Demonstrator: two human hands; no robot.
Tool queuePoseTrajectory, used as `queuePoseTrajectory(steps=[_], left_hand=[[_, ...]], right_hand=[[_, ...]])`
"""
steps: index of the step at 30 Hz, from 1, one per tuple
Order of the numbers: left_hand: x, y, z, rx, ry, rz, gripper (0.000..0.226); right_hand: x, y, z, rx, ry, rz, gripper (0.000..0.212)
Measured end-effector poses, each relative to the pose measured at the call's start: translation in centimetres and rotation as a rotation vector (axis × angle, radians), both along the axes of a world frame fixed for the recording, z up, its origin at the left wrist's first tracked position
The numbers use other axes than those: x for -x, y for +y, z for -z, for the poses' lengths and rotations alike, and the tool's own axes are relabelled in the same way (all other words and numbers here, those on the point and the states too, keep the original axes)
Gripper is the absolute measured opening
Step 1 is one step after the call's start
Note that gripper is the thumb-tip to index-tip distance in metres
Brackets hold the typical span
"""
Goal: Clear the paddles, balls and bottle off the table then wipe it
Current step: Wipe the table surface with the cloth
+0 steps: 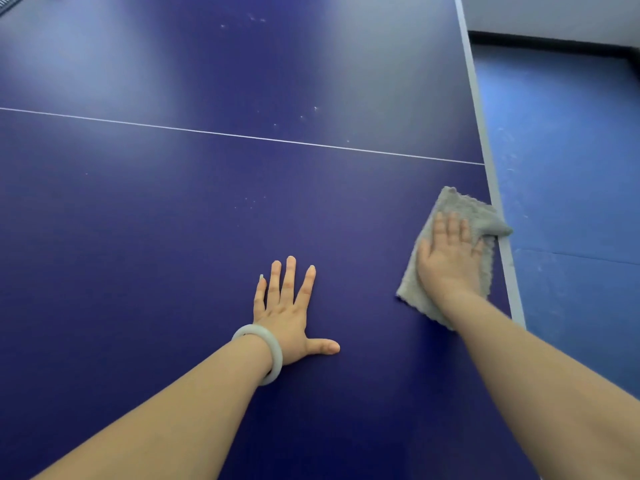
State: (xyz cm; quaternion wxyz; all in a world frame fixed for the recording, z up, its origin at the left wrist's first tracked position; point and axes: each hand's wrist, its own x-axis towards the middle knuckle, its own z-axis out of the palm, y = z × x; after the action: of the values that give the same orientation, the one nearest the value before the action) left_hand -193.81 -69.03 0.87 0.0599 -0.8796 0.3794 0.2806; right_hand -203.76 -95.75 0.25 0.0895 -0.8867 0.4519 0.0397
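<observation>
The cloth (465,207) is pressed under the right grip (448,258), fingers straight, nothing clamped. The cloth is laid at the right edge of the table (173,237), one corner past it. The left grip (289,315) is spread flat on the table nearby, fingers apart, a bracelet (276,356) worn at the wrist

Dark blue table (173,237), glossy, crossed by a thin white line (242,136) and bordered on the right by a pale edge band (483,133). Scattered with small pale specks (252,200) near the middle and beyond the line. Grey cloth (464,209) lying at the right edge, one corner reaching over the band, pressed down under the flat right hand (446,261). Left hand (287,313) laid palm-down on bare surface, fingers spread, apart from the cloth.
</observation>
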Motion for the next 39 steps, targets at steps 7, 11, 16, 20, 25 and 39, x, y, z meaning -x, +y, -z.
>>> queuePoseTrajectory(steps=[7, 11, 16, 20, 25, 39], left_hand=[[-0.1, 0.0, 0.0, 0.011, 0.005, -0.006, 0.132], [-0.1, 0.0, 0.2, 0.023, 0.003, -0.008, 0.131], [0.0, 0.0, 0.1, 0.022, -0.012, -0.002, 0.130], [0.0, 0.0, -0.1, 0.011, -0.013, -0.001, 0.131], [0.0, -0.1, -0.3, -0.007, -0.022, 0.016, 0.130], [-9.9, 11.6, -1.1, 0.177, -0.247, -0.248, 0.125]], right_hand=[[7.2, 8.0, 0.8, 0.019, -0.010, -0.548, 0.060], [7.8, 1.0, 0.6, 0.010, 0.014, -0.140, 0.060], [2.9, 2.3, 0.5, -0.010, 0.012, 0.109, 0.061], [2.3, 9.7, 1.1, 0.031, -0.019, -0.201, 0.063], [5.4, 16.0, 1.2, 0.044, -0.029, -0.103, 0.063], [3.4, 19.0, 0.6, 0.024, 0.055, 0.055, 0.063]])
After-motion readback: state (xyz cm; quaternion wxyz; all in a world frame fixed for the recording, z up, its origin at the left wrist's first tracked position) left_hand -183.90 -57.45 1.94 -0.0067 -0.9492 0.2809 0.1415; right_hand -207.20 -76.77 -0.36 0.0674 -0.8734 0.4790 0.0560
